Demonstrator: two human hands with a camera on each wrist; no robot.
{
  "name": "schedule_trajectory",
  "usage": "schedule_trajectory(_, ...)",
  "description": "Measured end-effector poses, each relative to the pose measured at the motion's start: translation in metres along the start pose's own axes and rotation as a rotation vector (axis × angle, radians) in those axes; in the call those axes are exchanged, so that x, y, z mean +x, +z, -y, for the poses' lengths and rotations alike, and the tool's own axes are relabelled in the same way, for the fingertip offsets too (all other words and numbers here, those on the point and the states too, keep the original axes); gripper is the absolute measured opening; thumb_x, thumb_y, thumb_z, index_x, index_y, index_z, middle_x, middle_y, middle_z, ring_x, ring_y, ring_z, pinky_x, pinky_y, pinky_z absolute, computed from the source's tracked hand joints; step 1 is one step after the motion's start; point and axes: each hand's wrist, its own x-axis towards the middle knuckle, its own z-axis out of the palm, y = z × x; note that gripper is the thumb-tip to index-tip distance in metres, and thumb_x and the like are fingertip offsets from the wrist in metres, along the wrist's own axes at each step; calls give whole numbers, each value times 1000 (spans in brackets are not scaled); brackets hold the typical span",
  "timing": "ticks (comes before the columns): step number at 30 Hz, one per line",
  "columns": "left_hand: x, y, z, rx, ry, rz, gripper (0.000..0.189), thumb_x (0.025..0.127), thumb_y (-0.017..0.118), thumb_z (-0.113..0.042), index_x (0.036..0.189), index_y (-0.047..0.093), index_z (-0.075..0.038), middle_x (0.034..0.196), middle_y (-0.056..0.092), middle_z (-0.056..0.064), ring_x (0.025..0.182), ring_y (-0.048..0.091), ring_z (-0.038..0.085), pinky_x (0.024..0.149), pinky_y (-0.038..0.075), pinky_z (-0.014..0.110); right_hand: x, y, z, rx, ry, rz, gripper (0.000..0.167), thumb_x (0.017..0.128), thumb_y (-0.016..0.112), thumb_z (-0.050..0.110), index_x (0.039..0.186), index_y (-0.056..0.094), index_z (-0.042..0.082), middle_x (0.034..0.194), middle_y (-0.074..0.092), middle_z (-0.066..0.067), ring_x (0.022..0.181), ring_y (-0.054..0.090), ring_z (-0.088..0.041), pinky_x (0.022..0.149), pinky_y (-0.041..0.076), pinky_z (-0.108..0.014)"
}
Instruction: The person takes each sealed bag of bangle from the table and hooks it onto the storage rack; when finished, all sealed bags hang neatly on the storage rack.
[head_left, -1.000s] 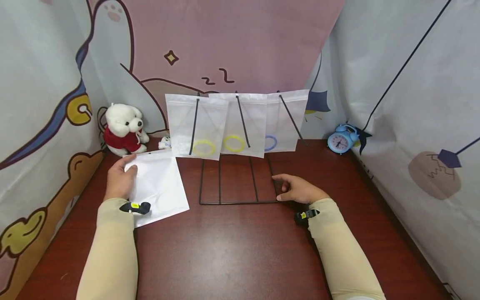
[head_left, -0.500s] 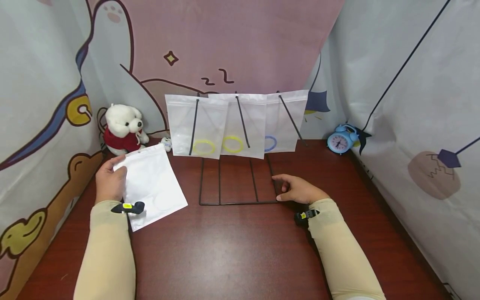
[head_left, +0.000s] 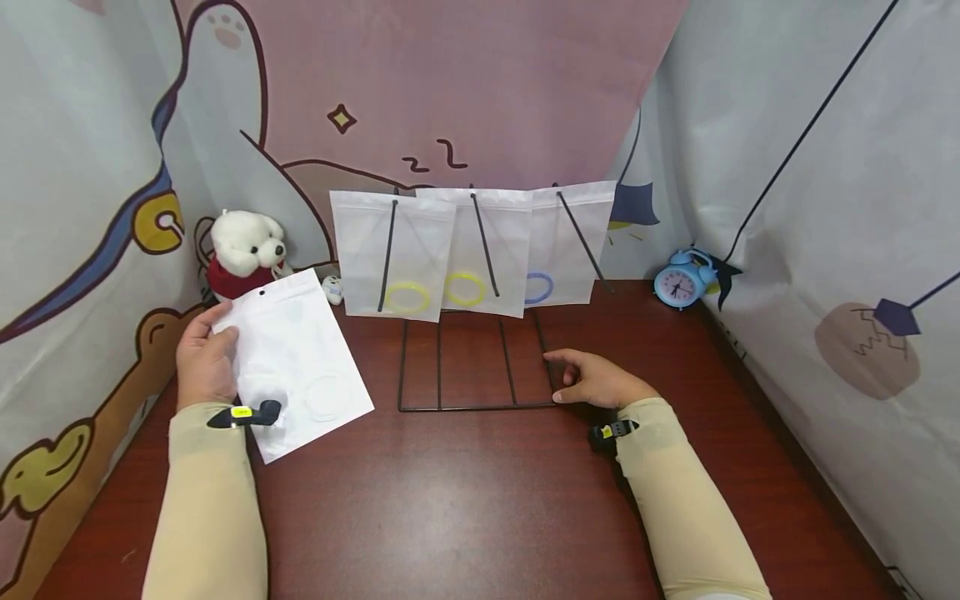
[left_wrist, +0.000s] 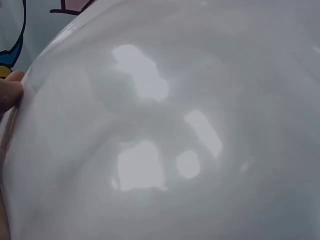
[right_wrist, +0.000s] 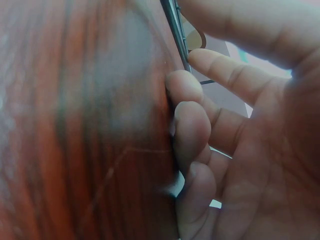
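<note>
At the left of the head view, my left hand point(head_left: 206, 358) pinches the left edge of a white zip bag point(head_left: 300, 358), thumb on its face. The bag is tilted, has a small hole near its top, and shows a faint ring outline low down. Its glossy face point(left_wrist: 165, 125) fills most of the left wrist view. My right hand point(head_left: 600, 379) rests on the table at the right side of a black wire display rack point(head_left: 457, 407), index fingertip and thumb touching its base wire. Other fingertips point(right_wrist: 192, 131) lie on the tabletop in the right wrist view.
Three white bags hang from the rack's prongs: the left bag point(head_left: 360, 250) and middle bag point(head_left: 510, 242) show yellow rings, the right bag point(head_left: 588, 242) a blue ring. Behind stand a plush dog point(head_left: 247, 246), a small white figure point(head_left: 332, 289) and a blue alarm clock point(head_left: 678, 283).
My left hand has moved left with the bag, whose top edge has risen and now overlaps the plush dog. The right hand and the rack stay as they were.
</note>
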Motion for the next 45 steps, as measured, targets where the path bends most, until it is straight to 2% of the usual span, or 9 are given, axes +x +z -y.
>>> schedule_trajectory(6,-6,9,-8,-85,87,21,43,98,51,14,130,73,-5,144,60,4,141,49,20,115,40,21,-2,0,4,-11,12,-6,74,89,85,19,155,51,12,99,58,-9,90,53,-24,76,46,-37)
schedule_trajectory(11,-18,19,-23,-108,131,63,39,98,52,14,128,73,-1,137,65,6,127,56,21,99,49,22,-4,0,7,-5,11,-6,74,90,85,17,155,50,11,99,58,-9,91,53,-24,76,47,-37)
schedule_trajectory(14,-25,22,-31,-74,135,110,38,99,55,11,130,72,-2,138,64,7,123,57,20,93,51,21,-4,0,8,-9,9,-6,74,90,85,17,155,51,11,99,58,-9,91,53,-24,76,47,-37)
schedule_trajectory(19,-38,29,-42,30,138,220,37,101,60,6,134,71,-6,137,64,5,120,57,19,90,53,18,-3,1,5,-15,8,-5,74,89,85,19,155,51,12,99,58,-9,90,53,-24,75,47,-37)
schedule_trajectory(26,-58,43,-59,110,274,382,31,99,64,6,127,74,-3,109,77,-1,93,67,15,77,57,18,-3,1,6,-12,12,-11,74,89,86,18,154,52,12,98,58,-9,90,53,-24,75,47,-37)
schedule_trajectory(29,-68,48,-65,133,312,472,28,99,65,4,125,74,-2,107,78,-1,88,69,12,74,58,18,-3,1,6,-7,15,-10,74,89,86,18,154,51,12,98,58,-9,89,53,-24,75,46,-37)
schedule_trajectory(33,-80,55,-73,153,343,579,26,101,65,2,125,73,1,113,78,0,89,71,11,74,60,19,-2,0,6,-14,16,-10,74,89,86,18,154,51,12,99,58,-9,90,53,-24,76,47,-37)
schedule_trajectory(39,-99,65,-82,191,365,657,26,101,62,4,125,72,1,119,75,5,88,73,15,72,62,23,-1,0,5,-19,18,-5,74,90,85,20,155,51,13,100,58,-9,92,53,-24,76,47,-37)
schedule_trajectory(45,-115,70,-90,313,401,708,27,101,62,4,122,75,-6,121,73,5,83,74,17,68,63,26,-2,0,5,-19,18,-7,74,90,85,20,155,51,13,100,59,-9,92,53,-24,76,46,-37)
